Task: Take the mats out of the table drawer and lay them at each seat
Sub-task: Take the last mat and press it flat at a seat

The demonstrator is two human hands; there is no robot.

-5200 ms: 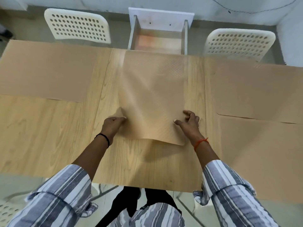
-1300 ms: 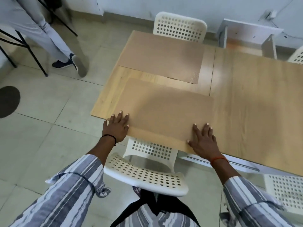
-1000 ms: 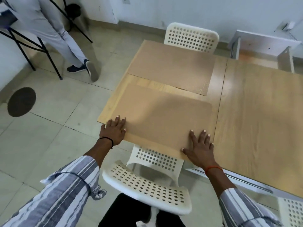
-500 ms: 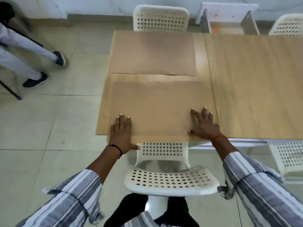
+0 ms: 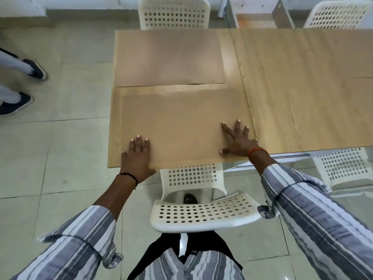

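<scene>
A tan perforated mat lies flat at the near left seat of the wooden table, its front edge just over the table's edge. My left hand presses flat on its near left corner, fingers spread. My right hand presses flat on its near right corner, fingers spread. A second tan mat lies at the far left seat. The open white drawer sticks out from the table's far side. The edge of another mat shows at the right border.
A white perforated chair stands between me and the table. Two more white chairs stand on the far side, and one at the near right. Another person's legs and dark shoes are on the tiled floor at left.
I carried the mat from the table's middle to the near left seat. Over the last second both hands stayed flat on it, squaring it up while my view shifted over the chair.
</scene>
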